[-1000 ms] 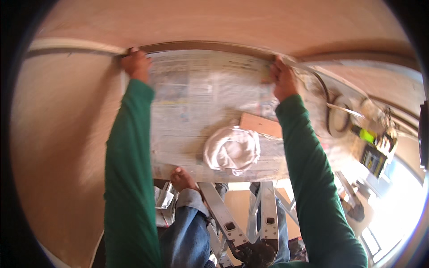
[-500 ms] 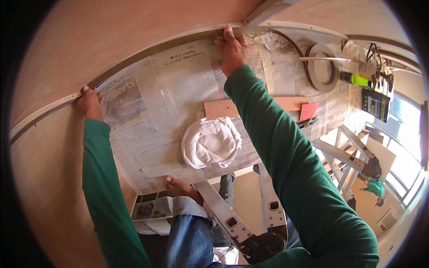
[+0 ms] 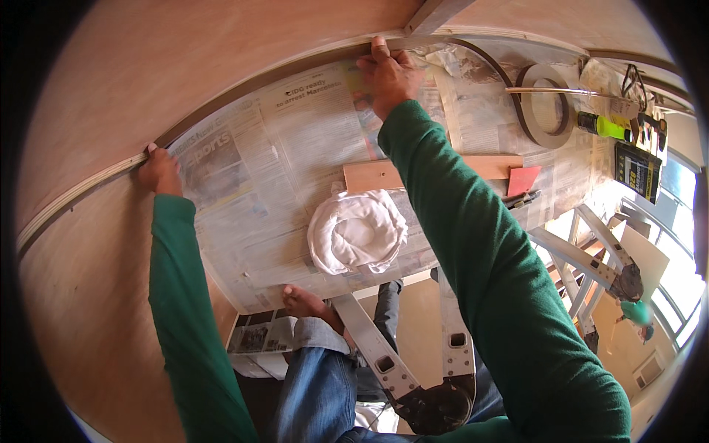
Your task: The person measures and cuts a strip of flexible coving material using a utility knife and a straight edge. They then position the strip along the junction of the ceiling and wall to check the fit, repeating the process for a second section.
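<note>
Along the pale edge of a wooden panel runs a long brown edge-banding strip. My left hand is closed at the strip's left end, its thumb pressed against the panel edge. Farther right, my right hand pinches the same strip, thumb up at the edge. Past that hand the strip curves down to a brown roll of edge banding, which lies on a newspaper-covered surface. The fingertips behind the strip are partly hidden.
A bundled white cloth, a wooden board and a red piece lie on the newspaper. At right are a yellow-green bottle and a black container. A metal ladder stands below; a person is farther off.
The view has shifted slightly, so most things sit a little farther right. Both hands stay on the strip; my left hand has turned slightly, its fingers more tucked in.
</note>
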Tool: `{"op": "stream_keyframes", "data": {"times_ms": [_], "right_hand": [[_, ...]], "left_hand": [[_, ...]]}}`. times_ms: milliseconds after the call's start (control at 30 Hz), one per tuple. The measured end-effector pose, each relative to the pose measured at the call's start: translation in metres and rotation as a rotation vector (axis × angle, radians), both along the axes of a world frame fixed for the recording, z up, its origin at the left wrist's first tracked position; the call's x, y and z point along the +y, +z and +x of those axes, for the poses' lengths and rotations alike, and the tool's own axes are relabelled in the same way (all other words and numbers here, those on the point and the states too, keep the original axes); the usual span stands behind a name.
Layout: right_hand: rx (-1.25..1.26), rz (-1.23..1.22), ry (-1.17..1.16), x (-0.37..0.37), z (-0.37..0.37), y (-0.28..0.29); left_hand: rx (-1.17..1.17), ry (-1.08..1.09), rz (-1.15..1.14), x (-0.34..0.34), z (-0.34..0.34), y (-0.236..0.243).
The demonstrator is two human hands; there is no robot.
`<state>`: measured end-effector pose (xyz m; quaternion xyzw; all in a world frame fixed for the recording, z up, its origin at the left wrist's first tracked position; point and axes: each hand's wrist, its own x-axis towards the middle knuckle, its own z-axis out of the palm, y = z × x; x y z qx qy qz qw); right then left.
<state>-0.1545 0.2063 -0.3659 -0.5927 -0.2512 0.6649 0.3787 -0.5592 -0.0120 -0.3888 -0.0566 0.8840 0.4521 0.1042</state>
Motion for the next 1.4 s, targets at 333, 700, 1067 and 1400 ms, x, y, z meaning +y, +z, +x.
{"op": "stream_keyframes", "data": {"times_ms": [333,700,1067,1400], "right_hand": [[0.009,-0.029,0.047,-0.003,-0.005,0.008],[0.006,-0.053,0.121,0.005,0.007,-0.011],[-0.028,0.010,0.088,0.018,0.016,-0.032],[-0.032,-0.062,0.200,0.011,0.016,-0.029]], "left_hand": [[0.302,-0.012,0.252,-0.025,-0.038,-0.034],[0.746,-0.591,-0.425,-0.010,0.074,0.019],[0.504,-0.506,-0.483,0.009,0.102,0.057],[0.717,-0.543,-0.583,0.002,0.092,0.041]]}}
